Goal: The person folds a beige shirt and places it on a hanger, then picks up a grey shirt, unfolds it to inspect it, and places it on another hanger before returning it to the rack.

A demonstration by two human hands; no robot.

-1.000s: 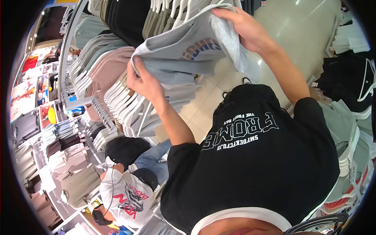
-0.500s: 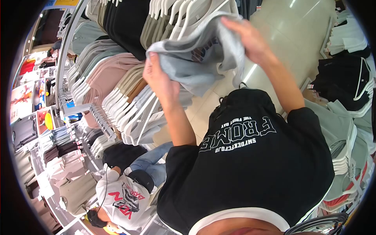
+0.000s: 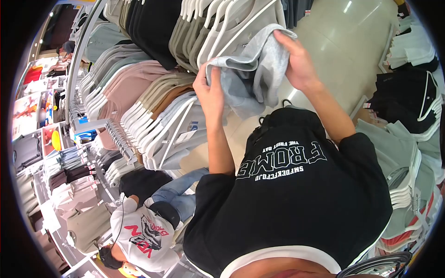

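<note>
A light grey shirt (image 3: 266, 55) hangs bunched and folded between my two hands, in front of the clothes rack. My left hand (image 3: 211, 92) grips its left edge, with the thumb over the fabric. On the other side, my right hand (image 3: 299, 65) pinches the upper right edge. The middle of the cloth sags down between them, and its print is mostly out of sight. Behind my left hand, grey shirts on white hangers (image 3: 185, 125) hang at the rack's near end, one with blue lettering.
Black shirts (image 3: 155, 32) and pink shirts (image 3: 132, 85) fill the left rack, with a metal spiral rail arm (image 3: 120, 139). Another person (image 3: 146, 231) in a white printed shirt is at lower left. Grey shirts (image 3: 394, 153) hang on the right. Tiled floor (image 3: 343, 41) lies ahead.
My hands have come closer together, the left moving right and the right moving slightly down. The shirt has bunched up and its lettering has folded out of view.
</note>
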